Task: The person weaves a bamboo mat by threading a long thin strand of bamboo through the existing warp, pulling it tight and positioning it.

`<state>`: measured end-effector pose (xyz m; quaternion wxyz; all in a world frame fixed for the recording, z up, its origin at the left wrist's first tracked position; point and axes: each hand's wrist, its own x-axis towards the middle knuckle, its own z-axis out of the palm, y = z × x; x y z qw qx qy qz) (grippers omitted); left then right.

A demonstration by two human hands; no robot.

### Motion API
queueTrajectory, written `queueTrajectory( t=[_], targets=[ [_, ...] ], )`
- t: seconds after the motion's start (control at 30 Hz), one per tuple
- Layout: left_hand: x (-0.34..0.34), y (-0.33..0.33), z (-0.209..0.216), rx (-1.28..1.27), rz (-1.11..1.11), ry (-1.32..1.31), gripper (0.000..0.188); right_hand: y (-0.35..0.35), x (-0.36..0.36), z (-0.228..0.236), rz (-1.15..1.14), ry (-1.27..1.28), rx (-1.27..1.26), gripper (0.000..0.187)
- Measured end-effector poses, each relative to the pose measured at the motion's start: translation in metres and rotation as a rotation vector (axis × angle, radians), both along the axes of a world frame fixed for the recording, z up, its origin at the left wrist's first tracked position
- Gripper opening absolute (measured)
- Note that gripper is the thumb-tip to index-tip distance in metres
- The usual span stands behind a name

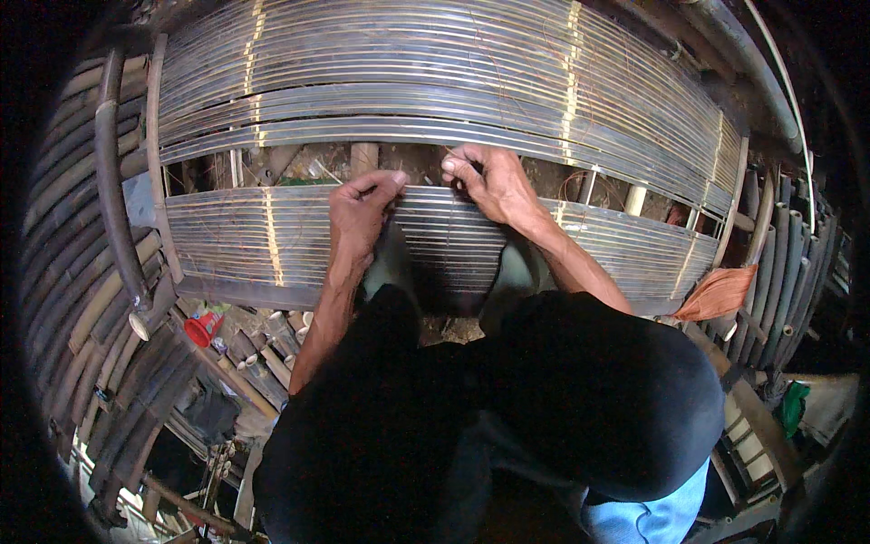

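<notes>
A wide panel of long, thin slats [408, 91] lies before me, crossed by pale yellow bands. An open gap separates its far part from a nearer strip of slats [245, 236]. My left hand [362, 207] is over the near strip at the gap, thumb and fingertips pinched together. Across from it, my right hand [494, 184] also pinches, at the far edge of the gap. Anything between the fingertips is too fine to make out. Thin reddish strands trail over the slats. An orange-brown bundle of strands [720, 292] hangs at the panel's near right corner.
Dark poles [77, 218] are stacked at the left, behind an upright pole [111, 172]. More poles [779, 272] stand at the right. A red plastic cup [203, 328] lies at the lower left near cut pole ends. My knees are close below the panel.
</notes>
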<state>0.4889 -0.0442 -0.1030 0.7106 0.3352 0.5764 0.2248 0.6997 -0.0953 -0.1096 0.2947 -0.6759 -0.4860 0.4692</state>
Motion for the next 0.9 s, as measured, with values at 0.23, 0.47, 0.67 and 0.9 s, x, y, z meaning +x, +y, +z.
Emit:
queueTrajectory(
  t=[0.23,0.47,0.67,0.9],
  targets=[
    [0.034,0.009,-0.002,0.250,-0.224,-0.027,0.018,0.014,0.022,0.030,0.060,0.003,0.192,0.019],
    [0.056,0.010,-0.003,0.051,-0.165,-0.378,0.014,0.020,0.028,0.042,-0.033,0.112,0.046,0.010],
    [0.055,0.010,0.005,0.140,-0.199,-0.237,0.015,0.026,0.035,0.031,-0.168,0.470,0.090,0.018],
    [0.048,0.008,0.008,0.079,-0.188,-0.041,0.018,0.019,0.025,0.020,-0.258,0.511,0.089,0.033]
  ],
)
